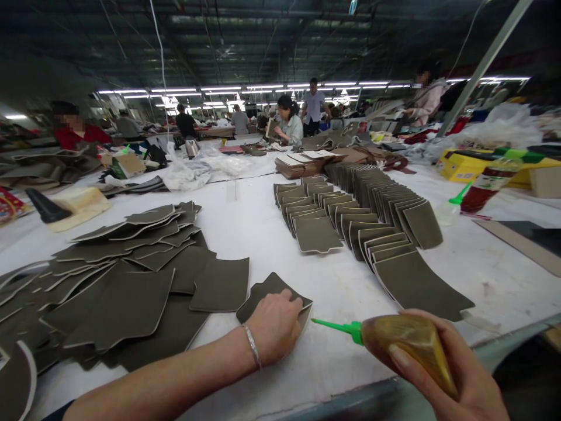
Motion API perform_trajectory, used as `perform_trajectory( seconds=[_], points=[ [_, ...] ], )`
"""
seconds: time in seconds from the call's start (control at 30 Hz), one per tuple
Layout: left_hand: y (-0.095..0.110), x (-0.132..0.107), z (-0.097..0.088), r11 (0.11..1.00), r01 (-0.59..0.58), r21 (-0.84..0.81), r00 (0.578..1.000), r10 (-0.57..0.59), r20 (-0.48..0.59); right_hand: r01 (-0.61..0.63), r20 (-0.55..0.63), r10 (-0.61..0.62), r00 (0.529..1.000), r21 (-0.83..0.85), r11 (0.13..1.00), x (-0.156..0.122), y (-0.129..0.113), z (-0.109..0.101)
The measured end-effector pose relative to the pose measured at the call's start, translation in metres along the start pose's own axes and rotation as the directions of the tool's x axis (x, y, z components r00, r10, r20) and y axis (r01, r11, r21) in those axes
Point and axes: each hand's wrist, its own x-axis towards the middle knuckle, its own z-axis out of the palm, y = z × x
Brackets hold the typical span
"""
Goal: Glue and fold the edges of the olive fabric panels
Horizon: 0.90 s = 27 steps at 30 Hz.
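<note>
The right hand (438,368) is wrapping closed around a soft amber glue bottle (407,345) — its green nozzle (335,326) pointing toward the left hand (276,324), which is pressing curled fingers onto a flat olive-grey cut piece (267,289). Left of it, loose matching pieces (131,275) are overlapping; beyond, neat fanned rows (372,216).

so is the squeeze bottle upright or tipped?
Tipped: the squeeze bottle lies nearly horizontal in the right hand, green nozzle pointing toward the left hand.
</note>
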Motion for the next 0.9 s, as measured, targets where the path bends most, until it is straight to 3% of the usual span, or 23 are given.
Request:
perform_trajectory(
  seconds=[0.17,0.27,0.47,0.6,0.9],
  points=[
    [0.001,0.005,0.005,1.0,-0.005,0.0,1.0,0.005,-0.022,0.007,0.024,-0.003,1.0,-0.194,0.981,0.004,-0.021,0.012],
    [0.002,0.007,0.005,1.0,-0.01,0.004,0.999,0.011,-0.036,0.107,0.059,-0.095,0.994,-0.264,0.959,0.009,-0.022,0.018],
    [-0.003,0.007,0.007,0.999,-0.031,-0.008,0.998,0.031,-0.059,0.113,0.056,-0.101,0.993,-0.314,0.943,0.013,-0.023,0.028],
    [-0.006,0.007,0.008,0.999,-0.037,-0.025,0.998,0.036,-0.052,0.188,0.081,-0.17,0.982,-0.336,0.923,0.012,-0.022,0.029],
    [-0.008,0.007,0.005,0.994,-0.061,-0.096,0.996,0.054,-0.072,0.051,0.051,-0.036,0.998,-0.328,0.943,0.011,-0.023,0.032]
  ],
)
